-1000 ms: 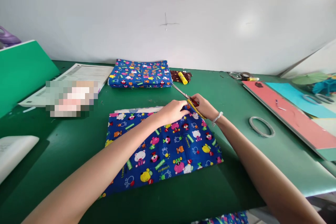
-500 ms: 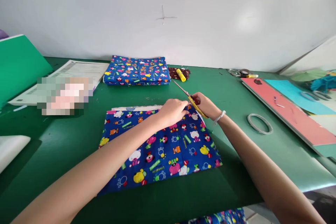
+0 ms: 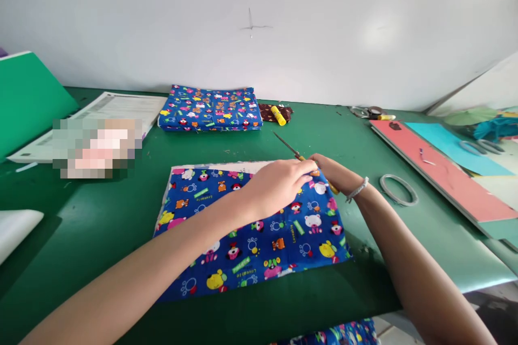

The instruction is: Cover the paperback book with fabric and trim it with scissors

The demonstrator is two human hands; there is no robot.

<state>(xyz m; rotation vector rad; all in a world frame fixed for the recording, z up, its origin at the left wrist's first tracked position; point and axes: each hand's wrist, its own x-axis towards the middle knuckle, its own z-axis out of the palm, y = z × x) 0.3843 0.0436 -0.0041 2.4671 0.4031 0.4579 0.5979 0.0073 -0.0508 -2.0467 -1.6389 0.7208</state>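
Observation:
A blue cartoon-print cloth lies flat on the green table, a pale layer showing along its back edge. My left hand is over the cloth's back right part, its fingers pinched together on the cloth near the corner. Just beyond it, my right hand is closed on yellow-handled scissors, partly hidden behind my left fingers and the cloth. The blades point up and left, away from the cloth, and look closed.
Behind lie a folded blue cloth and a yellow glue stick on brown fabric. A grey ring and a red board are at right. Papers lie at left, beside a blurred patch.
Both hands have moved right and slightly nearer. The cloth's right side has shifted right with them. The scissors have moved right, and my right fingers are now more hidden.

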